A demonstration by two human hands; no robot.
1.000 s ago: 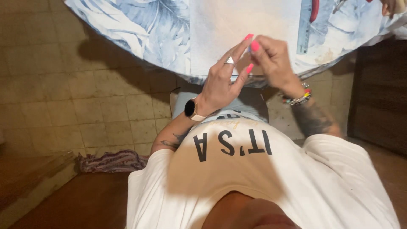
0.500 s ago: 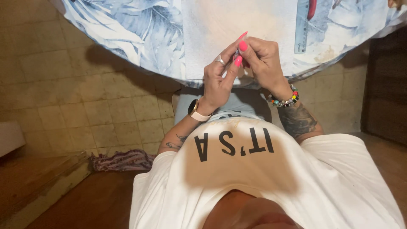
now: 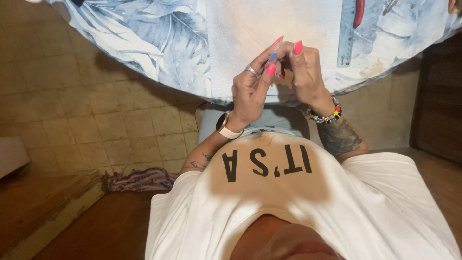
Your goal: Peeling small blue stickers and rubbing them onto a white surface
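Left hand [image 3: 250, 91] and right hand [image 3: 303, 72] pinch small blue piece [image 3: 272, 57] at near bench [image 3: 159, 53] edge; piece looks light, fiddly; fingertip grip suits.

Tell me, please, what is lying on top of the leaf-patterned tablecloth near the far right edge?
On the tablecloth lie a clear ruler and a red-handled tool partly over it. The tool's far end is cut off by the frame. The table beneath is fully covered.

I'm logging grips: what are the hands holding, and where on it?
Left hand and right hand pinch something tiny between their fingertips over the tablecloth. It is too small to identify, and so is the hold.
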